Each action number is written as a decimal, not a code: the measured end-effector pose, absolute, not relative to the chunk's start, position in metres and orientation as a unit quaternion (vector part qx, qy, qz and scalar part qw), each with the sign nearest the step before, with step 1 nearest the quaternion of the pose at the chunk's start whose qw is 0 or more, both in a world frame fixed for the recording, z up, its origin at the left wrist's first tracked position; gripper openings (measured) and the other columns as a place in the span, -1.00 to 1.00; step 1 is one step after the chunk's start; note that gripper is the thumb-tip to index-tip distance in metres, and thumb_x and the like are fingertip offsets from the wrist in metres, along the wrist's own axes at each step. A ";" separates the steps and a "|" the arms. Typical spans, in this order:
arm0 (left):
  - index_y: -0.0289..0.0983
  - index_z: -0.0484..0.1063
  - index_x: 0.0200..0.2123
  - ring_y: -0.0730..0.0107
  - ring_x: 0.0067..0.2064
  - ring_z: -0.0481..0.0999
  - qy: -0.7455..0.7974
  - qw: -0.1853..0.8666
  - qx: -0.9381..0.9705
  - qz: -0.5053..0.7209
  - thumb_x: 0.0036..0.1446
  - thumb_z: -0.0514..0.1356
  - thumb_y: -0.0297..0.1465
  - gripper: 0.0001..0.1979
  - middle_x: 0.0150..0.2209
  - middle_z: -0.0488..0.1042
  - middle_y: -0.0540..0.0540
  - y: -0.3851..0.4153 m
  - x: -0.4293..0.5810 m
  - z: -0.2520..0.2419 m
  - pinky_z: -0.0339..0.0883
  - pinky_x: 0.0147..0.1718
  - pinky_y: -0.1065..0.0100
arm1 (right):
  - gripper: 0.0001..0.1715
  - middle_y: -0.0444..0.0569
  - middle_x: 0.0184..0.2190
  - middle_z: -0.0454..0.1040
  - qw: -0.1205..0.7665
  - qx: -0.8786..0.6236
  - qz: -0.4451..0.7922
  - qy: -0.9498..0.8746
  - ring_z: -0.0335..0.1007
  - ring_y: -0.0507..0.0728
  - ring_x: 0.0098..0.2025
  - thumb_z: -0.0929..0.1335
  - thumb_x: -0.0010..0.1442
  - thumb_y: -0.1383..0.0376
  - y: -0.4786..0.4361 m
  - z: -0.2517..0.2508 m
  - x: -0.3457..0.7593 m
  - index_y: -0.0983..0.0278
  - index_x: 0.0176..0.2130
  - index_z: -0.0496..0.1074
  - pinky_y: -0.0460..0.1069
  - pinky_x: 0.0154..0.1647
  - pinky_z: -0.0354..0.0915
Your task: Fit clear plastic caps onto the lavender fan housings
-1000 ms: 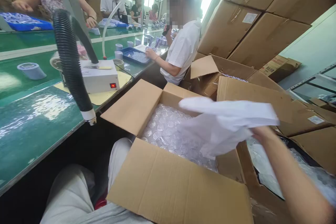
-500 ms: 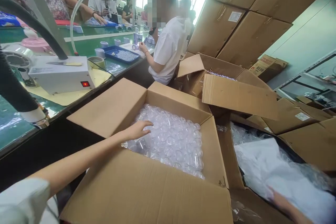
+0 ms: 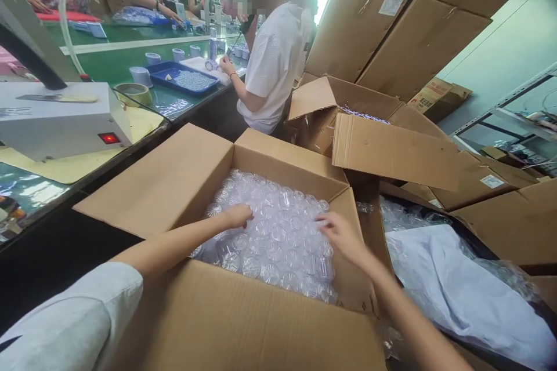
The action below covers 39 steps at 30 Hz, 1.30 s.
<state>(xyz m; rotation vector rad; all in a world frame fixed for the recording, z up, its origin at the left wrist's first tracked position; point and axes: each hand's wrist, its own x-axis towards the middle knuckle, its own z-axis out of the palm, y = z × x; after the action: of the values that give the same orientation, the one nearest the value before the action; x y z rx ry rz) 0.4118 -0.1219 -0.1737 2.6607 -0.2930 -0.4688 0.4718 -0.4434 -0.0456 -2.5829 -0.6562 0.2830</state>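
An open cardboard box [image 3: 261, 324] holds many clear plastic cups [image 3: 278, 232] packed close together. My left hand [image 3: 238, 216] is over the left part of the cups, its fingers curled downward; whatever they grip, if anything, is hidden. Over the right side of the cups is my right hand [image 3: 342, 235], near the box's inner right wall, with its thumb and fingers apart and nothing seen between them.
On the left, a green workbench [image 3: 104, 58] carries a grey machine [image 3: 61, 122], a tape roll [image 3: 133, 94] and a blue tray [image 3: 185, 78]. A person in white [image 3: 278, 64] sits ahead. Another open box [image 3: 391, 151] and a white sheet [image 3: 461, 295] lie to the right.
My right hand has moved left from the white sheet to above the cups. My left hand's fingers, stretched out before, are now curled down. The view has shifted slightly right.
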 end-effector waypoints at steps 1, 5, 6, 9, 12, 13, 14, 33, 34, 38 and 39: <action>-0.32 0.39 0.04 0.25 -0.05 0.51 -0.089 0.211 0.957 -0.177 0.28 0.17 -0.29 -0.68 0.01 0.45 -0.18 -0.124 0.412 -0.175 0.47 -0.08 0.12 | -0.73 0.03 0.01 0.51 0.241 -0.917 0.143 -0.282 0.51 0.18 -0.14 0.45 0.11 0.28 -0.410 -0.074 0.468 0.18 -0.13 0.56 0.07 -0.07 0.43; -0.32 0.38 0.04 0.24 -0.04 0.51 -0.023 0.226 0.955 -0.193 0.28 0.17 -0.28 -0.67 0.01 0.45 -0.18 -0.131 0.414 -0.179 0.47 -0.07 0.11 | -0.50 0.10 0.13 0.39 0.280 -0.872 0.207 -0.345 0.46 0.23 -0.03 0.51 0.14 0.24 -0.323 -0.164 0.460 0.27 0.06 0.44 0.17 0.00 0.41; -0.32 0.38 0.04 0.23 -0.04 0.51 -0.009 0.234 0.954 -0.189 0.28 0.17 -0.28 -0.67 0.01 0.45 -0.18 -0.132 0.414 -0.179 0.47 -0.07 0.11 | -0.55 0.09 0.12 0.40 0.289 -0.868 0.209 -0.346 0.43 0.24 0.01 0.47 0.21 0.23 -0.316 -0.178 0.460 0.29 0.07 0.43 0.20 0.03 0.39; -0.33 0.39 0.04 0.24 -0.05 0.51 0.022 0.272 0.947 -0.169 0.27 0.17 -0.28 -0.67 0.00 0.45 -0.18 -0.130 0.417 -0.177 0.47 -0.08 0.12 | -0.70 0.06 0.04 0.43 0.315 -0.863 0.203 -0.338 0.43 0.22 0.01 0.39 0.33 0.22 -0.315 -0.203 0.463 0.31 0.01 0.44 0.20 0.03 0.39; -0.33 0.39 0.04 0.25 -0.05 0.51 0.054 0.320 0.938 -0.119 0.27 0.17 -0.29 -0.67 0.00 0.46 -0.18 -0.119 0.423 -0.168 0.47 -0.08 0.12 | -0.73 0.03 -0.03 0.47 0.332 -0.868 0.186 -0.318 0.46 0.19 -0.08 0.37 0.35 0.20 -0.320 -0.215 0.467 0.33 -0.03 0.45 0.15 -0.05 0.44; -0.33 0.39 0.04 0.25 -0.05 0.51 0.068 0.336 0.935 -0.093 0.27 0.17 -0.29 -0.67 0.01 0.46 -0.18 -0.113 0.426 -0.162 0.47 -0.08 0.11 | -0.73 0.02 -0.05 0.47 0.336 -0.871 0.179 -0.311 0.47 0.18 -0.10 0.37 0.35 0.20 -0.319 -0.218 0.469 0.33 -0.03 0.44 0.14 -0.07 0.44; -0.32 0.39 0.04 0.24 -0.03 0.50 0.084 0.350 0.931 -0.064 0.28 0.17 -0.28 -0.67 0.01 0.45 -0.18 -0.107 0.429 -0.157 0.46 -0.06 0.10 | -0.73 0.02 -0.06 0.47 0.340 -0.873 0.170 -0.306 0.47 0.17 -0.11 0.36 0.35 0.20 -0.316 -0.221 0.471 0.33 -0.04 0.44 0.13 -0.08 0.45; -0.36 0.41 -0.14 0.52 -0.42 0.44 0.026 0.533 0.845 0.032 0.29 0.15 -0.25 -0.74 -0.34 0.46 -0.02 -0.129 0.414 -0.123 0.40 -0.44 0.41 | -0.75 -0.04 -0.22 0.49 0.444 -0.831 0.125 -0.311 0.47 0.10 -0.26 0.36 0.35 0.19 -0.304 -0.147 0.507 0.35 -0.11 0.44 0.05 -0.22 0.46; -0.37 0.43 -0.16 0.50 -0.41 0.45 0.022 0.522 0.852 0.025 0.28 0.17 -0.25 -0.74 -0.34 0.47 -0.02 -0.132 0.413 -0.123 0.41 -0.41 0.40 | -0.74 -0.03 -0.19 0.49 0.446 -0.829 0.132 -0.311 0.48 0.10 -0.25 0.36 0.36 0.19 -0.302 -0.146 0.506 0.35 -0.09 0.44 0.05 -0.22 0.46; -0.37 0.45 -0.16 0.36 -0.25 0.52 0.072 0.454 0.887 0.043 0.26 0.18 -0.25 -0.73 -0.23 0.50 -0.07 -0.119 0.413 -0.115 0.46 -0.25 0.27 | -0.70 0.04 -0.06 0.46 0.422 -0.851 0.141 -0.279 0.48 0.13 -0.17 0.35 0.37 0.19 -0.323 -0.157 0.499 0.33 0.01 0.40 0.08 -0.18 0.47; -0.36 0.44 -0.13 0.32 -0.18 0.52 0.092 0.435 0.894 0.055 0.26 0.18 -0.25 -0.73 -0.17 0.49 -0.10 -0.110 0.414 -0.112 0.46 -0.19 0.22 | -0.71 0.04 -0.04 0.45 0.407 -0.861 0.144 -0.270 0.47 0.14 -0.15 0.36 0.36 0.20 -0.333 -0.163 0.496 0.33 0.00 0.41 0.10 -0.15 0.46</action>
<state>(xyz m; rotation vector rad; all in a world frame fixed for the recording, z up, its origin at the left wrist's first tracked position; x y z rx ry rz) 0.4137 -0.1102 -0.1124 2.2255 0.2284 0.1377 0.4961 -0.3333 -0.1634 -2.1703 -0.6812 0.3626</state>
